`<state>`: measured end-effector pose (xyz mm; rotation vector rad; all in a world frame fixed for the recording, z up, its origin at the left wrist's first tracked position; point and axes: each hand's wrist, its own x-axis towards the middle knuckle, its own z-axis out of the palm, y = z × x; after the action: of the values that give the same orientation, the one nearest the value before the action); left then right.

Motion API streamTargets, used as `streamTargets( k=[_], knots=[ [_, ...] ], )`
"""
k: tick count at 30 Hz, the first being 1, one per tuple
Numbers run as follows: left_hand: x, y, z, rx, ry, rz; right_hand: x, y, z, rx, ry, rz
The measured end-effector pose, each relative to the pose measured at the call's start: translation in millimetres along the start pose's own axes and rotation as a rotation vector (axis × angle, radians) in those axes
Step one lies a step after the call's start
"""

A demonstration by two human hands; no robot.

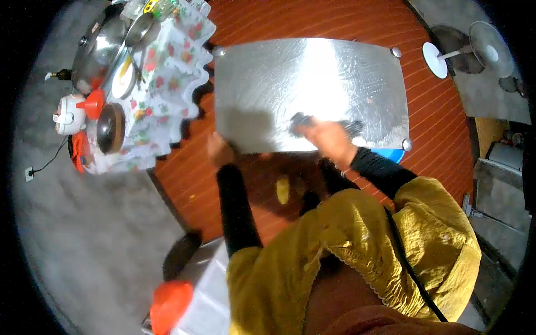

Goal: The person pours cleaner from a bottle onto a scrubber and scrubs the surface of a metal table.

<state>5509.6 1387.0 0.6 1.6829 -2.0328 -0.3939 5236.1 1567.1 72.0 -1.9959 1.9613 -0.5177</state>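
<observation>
A shiny metal panel (251, 78) with round knobs at its corners lies in front of me, streaked with wet, swirling marks. My right hand (329, 138) presses a dark scrubber (301, 120) onto the lower middle of the panel; the fingers are closed round it and slightly blurred. At the lower left corner of the panel is my left hand (219, 149), touching the edge. Its fingers are blurred and partly hidden, so their grip cannot be made out. Part of a blue basin (391, 154) shows under the lower right edge.
On the left, a table with a flowered cloth (167, 84) bears a large pot (100, 53), a white plate (123, 81) and a round lid. A white stand (435, 60) is at the upper right. At the lower left lies a red bag (171, 304).
</observation>
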Motion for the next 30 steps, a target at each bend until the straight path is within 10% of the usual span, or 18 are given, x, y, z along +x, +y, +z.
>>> streamTargets(
  k=[5, 13, 17, 21, 30],
  knots=[
    [0, -21, 15, -0.025, 0.283, 0.233, 34, 74, -42, -0.273, 0.23, 0.409],
    [16, -17, 6, -0.207, -0.097, -0.135, 88, -74, 72, 0.096, 0.204, -0.343],
    [23, -17, 2, -0.266, -0.136, -0.174, 30, -50, 22, -0.04, -0.108, -0.085],
    [29, -44, 17, -0.31, -0.107, -0.146, 31, 10, -1, -0.22, 0.085, 0.194],
    [36, -86, 65, -0.325, 0.058, 0.033, 31, -41, 44, -0.194, 0.063, -0.213]
  ],
)
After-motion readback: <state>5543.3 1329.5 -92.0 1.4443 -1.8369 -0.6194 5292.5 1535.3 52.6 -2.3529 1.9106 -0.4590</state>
